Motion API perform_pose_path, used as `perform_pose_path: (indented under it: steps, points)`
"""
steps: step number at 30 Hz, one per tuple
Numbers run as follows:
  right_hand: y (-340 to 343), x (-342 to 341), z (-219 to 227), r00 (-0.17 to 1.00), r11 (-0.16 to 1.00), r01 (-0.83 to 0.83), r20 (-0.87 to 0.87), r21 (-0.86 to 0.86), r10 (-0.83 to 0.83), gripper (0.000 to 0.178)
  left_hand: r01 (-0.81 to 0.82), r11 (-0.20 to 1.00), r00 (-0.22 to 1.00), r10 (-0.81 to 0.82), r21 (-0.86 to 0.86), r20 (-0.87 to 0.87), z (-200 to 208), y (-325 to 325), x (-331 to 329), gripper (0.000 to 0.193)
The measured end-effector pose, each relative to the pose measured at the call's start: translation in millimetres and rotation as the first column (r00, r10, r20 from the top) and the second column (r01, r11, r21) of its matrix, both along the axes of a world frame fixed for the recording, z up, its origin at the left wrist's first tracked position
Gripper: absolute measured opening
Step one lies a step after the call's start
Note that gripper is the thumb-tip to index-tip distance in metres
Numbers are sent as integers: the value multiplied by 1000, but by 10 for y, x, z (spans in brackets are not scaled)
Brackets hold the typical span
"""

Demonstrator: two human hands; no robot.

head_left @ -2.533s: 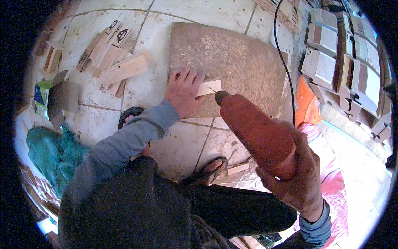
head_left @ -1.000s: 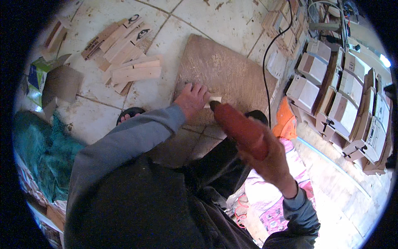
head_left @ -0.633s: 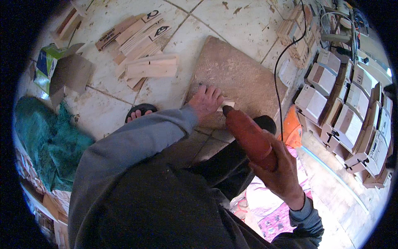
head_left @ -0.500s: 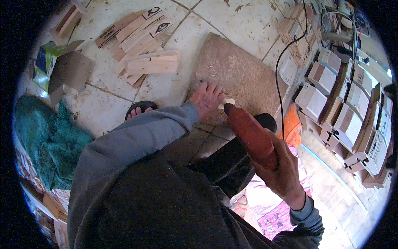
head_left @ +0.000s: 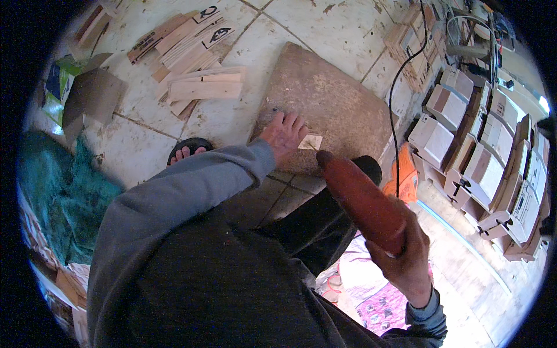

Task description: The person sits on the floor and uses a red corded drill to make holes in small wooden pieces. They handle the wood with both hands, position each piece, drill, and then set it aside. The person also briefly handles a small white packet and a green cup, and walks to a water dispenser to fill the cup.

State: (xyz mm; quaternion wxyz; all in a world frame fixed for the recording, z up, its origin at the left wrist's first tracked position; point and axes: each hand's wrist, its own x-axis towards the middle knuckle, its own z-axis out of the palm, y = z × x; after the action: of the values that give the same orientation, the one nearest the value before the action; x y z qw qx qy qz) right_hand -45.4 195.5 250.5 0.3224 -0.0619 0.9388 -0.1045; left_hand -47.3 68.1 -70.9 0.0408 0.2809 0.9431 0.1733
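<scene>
My left hand presses flat on a small pale wooden piece that lies on a brown board on the tiled floor. In my right hand I grip a long red power tool; its tip points down at the wooden piece, just right of my left fingers. A black cord runs from the tool area up toward the far right. My grey sleeve covers the left arm.
A pile of cut wooden slats lies on the floor at the upper left. Rows of small assembled wooden boxes fill the right side. A green net and cardboard lie at the left. My sandalled foot shows beside the board.
The view has swung so the board and slats sit higher and farther right. My left hand stays on the small piece, and the red tool's tip has stayed close to it.
</scene>
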Motion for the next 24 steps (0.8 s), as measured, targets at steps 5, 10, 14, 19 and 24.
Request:
perform_pose_path:
  steps: [5,10,14,19,24]
  points:
    - [119,91,386,972,975,218,-79,-46,-221,66,-17,999,1000,17,-38,11,114,-40,-44,24]
    - [245,199,393,942,945,306,-109,-117,-318,65,-69,996,972,54,56,230,332,-241,-56,58]
    - [266,182,200,979,986,109,-158,-122,-128,67,-116,963,955,41,242,293,321,-551,-4,71]
    - [151,139,26,987,978,104,-101,-184,-124,68,-27,973,983,-15,228,182,164,-657,77,66]
    - [53,78,-31,996,981,27,-79,-191,-43,66,-75,945,997,79,319,1,100,-624,111,49]
